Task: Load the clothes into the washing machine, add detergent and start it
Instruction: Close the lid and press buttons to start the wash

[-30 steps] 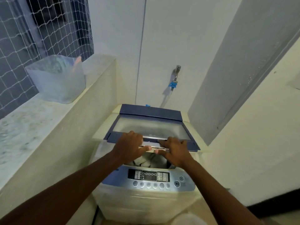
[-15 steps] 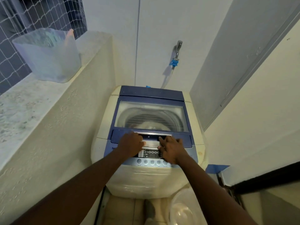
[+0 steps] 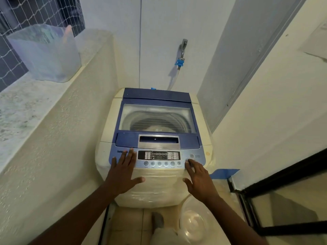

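Note:
The cream top-loading washing machine (image 3: 152, 188) stands in front of me with its blue glass lid (image 3: 156, 119) lying flat and closed. Pale clothes show dimly through the glass inside the drum (image 3: 155, 129). Below the lid runs the control panel (image 3: 159, 155) with a row of round buttons. My left hand (image 3: 122, 172) is spread flat on the panel's left end, holding nothing. My right hand (image 3: 199, 177) is open, its fingertip touching a round button at the panel's right end, just under the power button (image 3: 191, 155).
A translucent plastic tub (image 3: 47, 53) sits on the stone ledge (image 3: 26, 106) at left. A tap with a blue fitting (image 3: 181, 55) is on the back wall. A clear plastic basin (image 3: 194, 221) lies on the floor at right, beside a black-framed door (image 3: 276, 188).
The lid came down from half-raised to fully closed. Both hands left the lid handle and dropped to the control panel, the right one reaching a button at its right end.

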